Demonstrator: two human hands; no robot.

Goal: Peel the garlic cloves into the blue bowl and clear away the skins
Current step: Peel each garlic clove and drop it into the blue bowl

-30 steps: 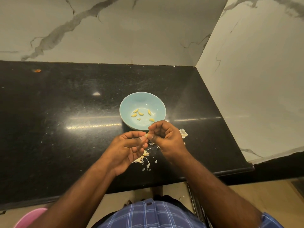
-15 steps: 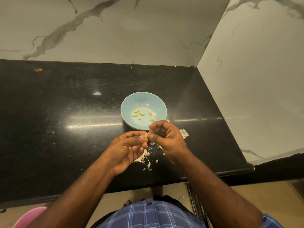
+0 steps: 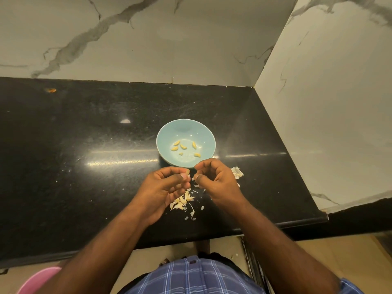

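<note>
Our left hand (image 3: 167,185) pinches a garlic clove (image 3: 187,172) in a tight grip; our right hand (image 3: 214,179) curls beside it, its hold unclear; skins (image 3: 181,202) litter the surface (image 3: 84,166) near the blue bowl (image 3: 167,134).

Clove (image 3: 187,172) mostly hidden in left hand (image 3: 164,188) grip; right hand (image 3: 216,180) pinch contents unclear.

**One view, from my head**

The camera sits on my head, looking forward and steeply down over my forearms at the black counter (image 3: 84,166) and the marble corner behind. My hands fill the near centre, wide-angle. No second view overlaps.
</note>
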